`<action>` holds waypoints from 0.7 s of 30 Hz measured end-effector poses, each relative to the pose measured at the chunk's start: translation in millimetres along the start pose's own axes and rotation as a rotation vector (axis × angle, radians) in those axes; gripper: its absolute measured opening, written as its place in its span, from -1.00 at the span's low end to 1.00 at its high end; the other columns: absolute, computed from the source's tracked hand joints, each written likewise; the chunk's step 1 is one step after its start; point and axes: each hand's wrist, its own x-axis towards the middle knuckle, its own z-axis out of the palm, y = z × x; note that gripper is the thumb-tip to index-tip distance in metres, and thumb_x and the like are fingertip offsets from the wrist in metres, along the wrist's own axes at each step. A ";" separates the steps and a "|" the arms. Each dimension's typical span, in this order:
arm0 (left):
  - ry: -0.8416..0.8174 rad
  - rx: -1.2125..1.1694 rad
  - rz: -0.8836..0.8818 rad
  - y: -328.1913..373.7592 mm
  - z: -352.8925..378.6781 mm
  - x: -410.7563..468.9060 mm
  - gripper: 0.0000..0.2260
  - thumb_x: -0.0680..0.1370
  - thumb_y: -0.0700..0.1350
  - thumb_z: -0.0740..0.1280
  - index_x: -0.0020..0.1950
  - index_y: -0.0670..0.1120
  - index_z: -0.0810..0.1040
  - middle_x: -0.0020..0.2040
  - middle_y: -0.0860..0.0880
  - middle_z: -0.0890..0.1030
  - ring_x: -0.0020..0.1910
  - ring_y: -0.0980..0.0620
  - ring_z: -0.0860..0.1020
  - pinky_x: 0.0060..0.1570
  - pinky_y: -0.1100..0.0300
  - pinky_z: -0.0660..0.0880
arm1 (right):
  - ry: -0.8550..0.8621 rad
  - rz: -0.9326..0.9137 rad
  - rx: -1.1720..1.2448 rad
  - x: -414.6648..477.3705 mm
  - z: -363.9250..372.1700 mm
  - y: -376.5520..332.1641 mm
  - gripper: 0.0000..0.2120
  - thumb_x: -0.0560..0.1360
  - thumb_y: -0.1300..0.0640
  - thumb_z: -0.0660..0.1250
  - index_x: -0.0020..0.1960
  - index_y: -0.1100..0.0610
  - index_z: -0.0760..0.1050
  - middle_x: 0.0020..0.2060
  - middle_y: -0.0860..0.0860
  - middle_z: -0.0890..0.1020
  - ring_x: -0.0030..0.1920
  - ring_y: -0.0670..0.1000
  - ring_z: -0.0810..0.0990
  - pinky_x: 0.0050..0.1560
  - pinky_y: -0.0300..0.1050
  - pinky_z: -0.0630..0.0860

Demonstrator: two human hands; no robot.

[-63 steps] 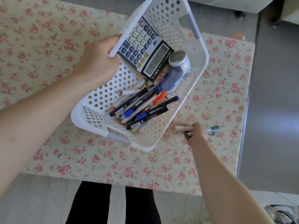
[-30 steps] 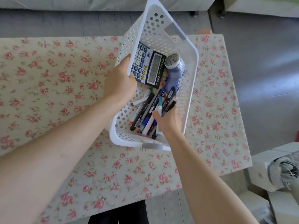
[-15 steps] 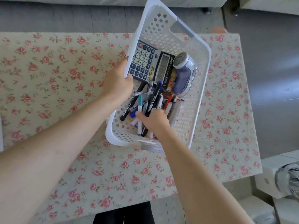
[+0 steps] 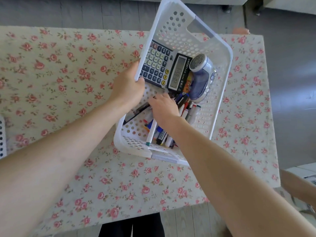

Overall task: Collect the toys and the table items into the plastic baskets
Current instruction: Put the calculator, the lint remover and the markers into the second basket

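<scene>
Right hand (image 4: 164, 108) has slid deeper among markers (image 4: 151, 132) lying lengthwise in basket (image 4: 201, 120)

Readable text: calculator only.
Calculator (image 4: 159, 65) in the white basket (image 4: 220, 93): the brand print beside the LCD starts "CAT", and the remaining letters are unclear. The LCD shows digits that look like "13-59-02", low confidence on the first character. The keypad has digit keys 1–9 legible, plus "MC", "M-" and "M+" on the memory keys and operator signs on the dark keys. Small print under the LCD is too fine to read. Markers (image 4: 160, 137) carry label print on the barrels, too small and blurred to read.
</scene>
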 end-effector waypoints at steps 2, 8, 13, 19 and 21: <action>-0.011 -0.015 -0.011 -2.3 0.5 0.6 -0.57 0.59 -0.25 0.07 0.46 -0.01 0.25 0.37 -0.10 0.43 -0.50 0.38 0.48 -0.55 0.48 0.36 | -0.048 -0.058 -0.035 -9.8 2.9 -1.6 -0.74 0.51 0.33 0.16 0.14 0.16 0.47 0.12 0.10 0.49 0.25 0.15 0.32 0.31 0.09 0.25; 0.012 0.018 -0.042 -6.4 3.9 -3.3 -0.56 0.61 -0.23 0.08 0.50 -0.07 0.16 0.48 -0.06 0.26 -0.50 0.55 0.37 -0.54 0.65 0.25 | -0.093 -0.073 -0.111 -21.0 -1.3 -10.3 -0.85 0.54 0.16 0.13 -0.01 0.11 0.47 -0.07 0.05 0.51 0.18 0.13 0.43 0.35 0.19 0.15; 0.013 0.015 -0.022 -7.7 2.7 -1.3 -0.57 0.60 -0.23 0.09 0.47 -0.06 0.23 0.41 0.12 0.32 0.02 0.28 0.42 -0.31 0.75 0.23 | -0.017 -0.013 -0.135 5.2 -7.1 1.1 -0.72 0.51 0.29 0.15 0.21 0.18 0.41 0.13 0.09 0.51 0.26 0.12 0.39 0.30 0.09 0.27; 0.023 0.005 -0.011 -16.7 3.1 3.5 -0.58 0.59 -0.20 0.10 0.46 -0.05 0.26 0.40 0.01 0.39 0.29 0.03 0.44 0.06 0.45 0.40 | -0.180 -0.015 -0.206 19.6 -3.0 3.7 -0.65 0.49 0.17 0.22 0.27 0.15 0.35 0.24 0.12 0.43 0.30 0.14 0.32 0.33 0.27 0.20; 0.027 -0.006 0.004 -15.7 2.2 2.4 -0.60 0.60 -0.21 0.10 0.44 -0.04 0.29 0.37 0.05 0.41 0.13 0.12 0.51 -0.07 0.56 0.39 | -0.197 -0.056 -0.163 15.1 -4.4 5.7 -0.70 0.50 0.18 0.19 0.24 0.13 0.38 0.20 0.12 0.45 0.29 0.15 0.30 0.35 0.27 0.17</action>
